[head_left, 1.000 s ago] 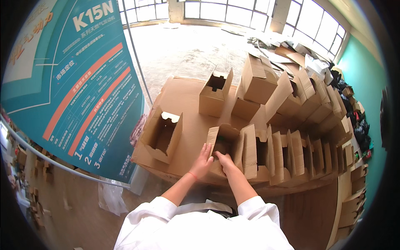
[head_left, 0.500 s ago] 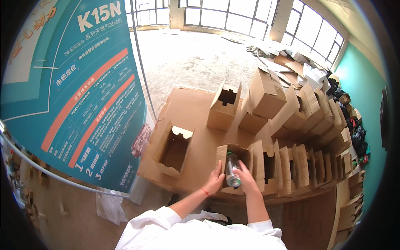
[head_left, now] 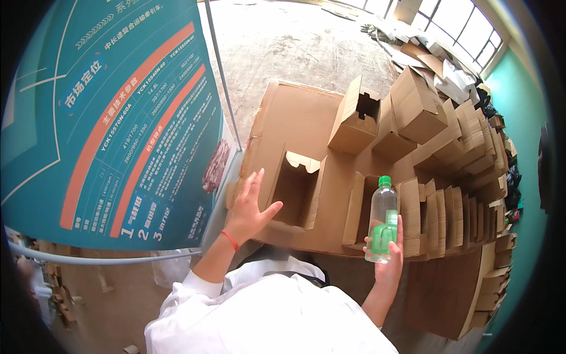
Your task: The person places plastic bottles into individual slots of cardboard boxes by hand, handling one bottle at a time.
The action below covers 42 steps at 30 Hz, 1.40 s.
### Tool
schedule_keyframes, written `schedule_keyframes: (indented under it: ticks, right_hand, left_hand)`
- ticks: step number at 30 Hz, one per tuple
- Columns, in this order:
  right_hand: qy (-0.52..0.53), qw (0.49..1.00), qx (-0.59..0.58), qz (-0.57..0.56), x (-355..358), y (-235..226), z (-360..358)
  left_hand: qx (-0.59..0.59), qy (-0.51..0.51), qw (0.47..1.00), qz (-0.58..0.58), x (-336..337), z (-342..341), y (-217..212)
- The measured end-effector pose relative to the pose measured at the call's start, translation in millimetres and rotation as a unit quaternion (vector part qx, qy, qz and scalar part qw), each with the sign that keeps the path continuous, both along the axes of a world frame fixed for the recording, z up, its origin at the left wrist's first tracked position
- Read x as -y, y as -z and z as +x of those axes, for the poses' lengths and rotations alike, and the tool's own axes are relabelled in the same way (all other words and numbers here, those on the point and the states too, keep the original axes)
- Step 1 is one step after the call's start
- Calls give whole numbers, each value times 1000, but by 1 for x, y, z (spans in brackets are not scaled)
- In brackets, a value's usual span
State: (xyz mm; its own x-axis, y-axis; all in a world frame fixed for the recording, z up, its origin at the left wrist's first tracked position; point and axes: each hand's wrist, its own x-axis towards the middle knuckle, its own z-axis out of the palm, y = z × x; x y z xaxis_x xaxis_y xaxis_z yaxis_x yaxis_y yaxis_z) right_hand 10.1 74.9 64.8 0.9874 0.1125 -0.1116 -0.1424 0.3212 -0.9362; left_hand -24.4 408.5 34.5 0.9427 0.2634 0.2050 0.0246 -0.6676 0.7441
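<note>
A clear plastic bottle (head_left: pixel 379 203) with a green cap and a green label stands upright in my right hand (head_left: pixel 390 252), whose fingers wrap round its lower part. Behind the bottle is an open cardboard box (head_left: pixel 355 215), partly hidden by it. My left hand (head_left: pixel 252 206), with a red string at the wrist, is spread and holds nothing. It hovers at the left side of another open cardboard box (head_left: pixel 296 194) with its flaps up. The inside of that box looks dark, and I see nothing in it.
Cardboard covers the table (head_left: pixel 277 121). Farther back stands an open box (head_left: pixel 355 121) beside a closed-looking carton (head_left: pixel 417 109). Rows of open boxes (head_left: pixel 451 212) fill the right side. A large teal banner (head_left: pixel 135 135) rises close on my left. Scrap cardboard lies piled near the windows.
The bottle has come up out of the open box in my right hand and now stands upright. My left hand has left that box, moved left and spread its fingers. The view has shifted.
</note>
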Motion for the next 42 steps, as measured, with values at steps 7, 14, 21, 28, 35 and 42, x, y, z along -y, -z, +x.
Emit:
schedule_keyframes:
  ticks: [7,14,21,28,35,42]
  right_hand:
    - [-290,936,-122,158,-65,-31,13]
    - [-271,937,-209,-72,-162,18,60]
    - [-370,680,48,-631,-202,105,71]
    - [-571,426,124,-691,-189,87,71]
    - [-423,625,368,-542,-141,8,36]
    - [-123,773,359,-509,-137,59,41]
  left_hand:
    - [-150,53,987,30,-1,9,43]
    - [-193,74,978,4,10,4,29]
    - [-146,65,987,-32,14,-1,53]
    - [-131,71,987,-51,23,0,50]
    - [-85,64,991,-81,12,-11,46]
    - [5,163,984,-64,23,-11,49]
